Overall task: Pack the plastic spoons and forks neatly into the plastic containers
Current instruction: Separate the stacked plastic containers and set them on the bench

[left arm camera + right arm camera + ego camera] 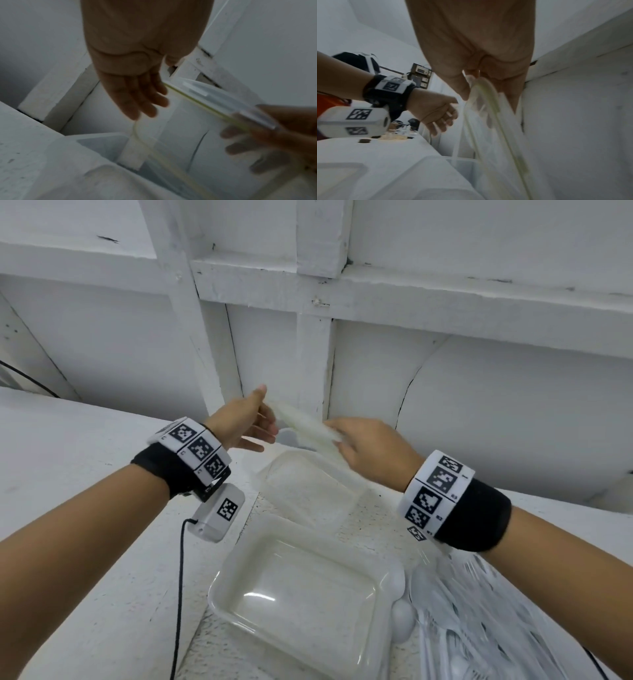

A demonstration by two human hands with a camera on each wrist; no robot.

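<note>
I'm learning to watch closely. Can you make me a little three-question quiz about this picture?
1. Which hand grips the clear lid: A the right hand, B the left hand, C neither?
2. True or false: the near container already has spoons inside.
3. Fill in: the pile of spoons and forks lies on the near container's ____ side.

Key: 1 A. 2 false, it looks empty. 3 right.
</note>
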